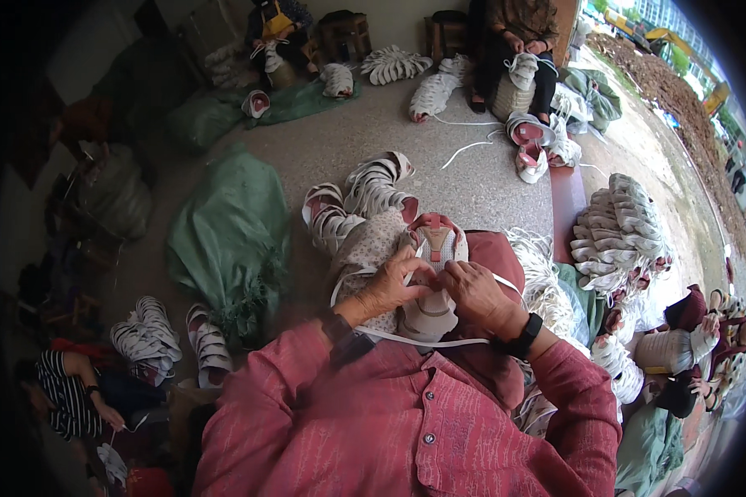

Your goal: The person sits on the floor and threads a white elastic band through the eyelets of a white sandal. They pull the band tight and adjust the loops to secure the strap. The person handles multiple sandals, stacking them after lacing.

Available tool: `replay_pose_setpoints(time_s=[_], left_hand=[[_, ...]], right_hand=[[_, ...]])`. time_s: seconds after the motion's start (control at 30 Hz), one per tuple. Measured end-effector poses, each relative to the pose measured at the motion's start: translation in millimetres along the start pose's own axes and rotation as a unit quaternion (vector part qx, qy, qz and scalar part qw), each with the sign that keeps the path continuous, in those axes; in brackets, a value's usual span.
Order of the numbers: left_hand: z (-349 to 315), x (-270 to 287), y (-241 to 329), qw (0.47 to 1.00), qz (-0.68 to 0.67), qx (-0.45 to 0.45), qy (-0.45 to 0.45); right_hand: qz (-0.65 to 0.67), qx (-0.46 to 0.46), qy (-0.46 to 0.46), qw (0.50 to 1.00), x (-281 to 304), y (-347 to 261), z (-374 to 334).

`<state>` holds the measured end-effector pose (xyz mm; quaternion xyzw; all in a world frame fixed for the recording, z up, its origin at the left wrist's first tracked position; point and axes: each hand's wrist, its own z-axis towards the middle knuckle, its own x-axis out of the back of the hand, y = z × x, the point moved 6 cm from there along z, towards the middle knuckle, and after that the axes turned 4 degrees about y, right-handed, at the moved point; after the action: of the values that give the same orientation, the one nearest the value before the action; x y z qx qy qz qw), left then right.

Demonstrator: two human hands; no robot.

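Speckled grey floor (323, 157) spreads around you. Your left hand (402, 283), curled with thumb and forefinger drawn together, and your right hand (474, 294), fingers bent inward, both grip the pale shoe upper (429, 321) over your lap; you cannot tell what their tips pinch. Beyond your fingers show its textured front and red lining (436, 219). Flat white lace (389, 335) trails beside it. Floral cloth (371, 246) lies leftward, plain brownish-red cloth (497, 253) rightward. Farther out sit curved, nested uppers (377, 184) and a crinkled green sack (228, 219).

Hands (479, 296) on pale shoe upper (428, 320)
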<state>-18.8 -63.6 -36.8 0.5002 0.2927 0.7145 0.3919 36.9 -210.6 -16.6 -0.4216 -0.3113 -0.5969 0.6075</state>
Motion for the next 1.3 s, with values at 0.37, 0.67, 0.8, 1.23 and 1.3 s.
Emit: replay_pose_setpoints(time_s=[0.37, 0.67, 0.8, 1.23, 1.3], left_hand=[[-5.8, 1.8, -0.1, 1.000, -0.010, -0.009, -0.015], [-8.3, -1.1, -7.0, 0.999, -0.015, 0.018, -0.026], [-9.8, -5.0, -8.4, 0.998, -0.052, 0.033, -0.006], [-5.5, -2.6, -8.9, 0.999, 0.013, 0.028, 0.017], [-3.8, -1.1, -7.0, 0.999, 0.014, 0.031, 0.014]], right_hand=[[0.055, -0.082, -0.089, 0.991, 12.4, -9.8, 12.2], [0.270, -0.045, -0.078, 0.959, 7.6, 15.1, 18.2], [0.240, -0.076, -0.044, 0.967, 12.7, 10.5, 10.3], [0.088, -0.142, 0.009, 0.986, 0.9, 13.3, -4.3], [0.082, -0.131, 0.003, 0.988, -3.2, 12.3, -3.6]])
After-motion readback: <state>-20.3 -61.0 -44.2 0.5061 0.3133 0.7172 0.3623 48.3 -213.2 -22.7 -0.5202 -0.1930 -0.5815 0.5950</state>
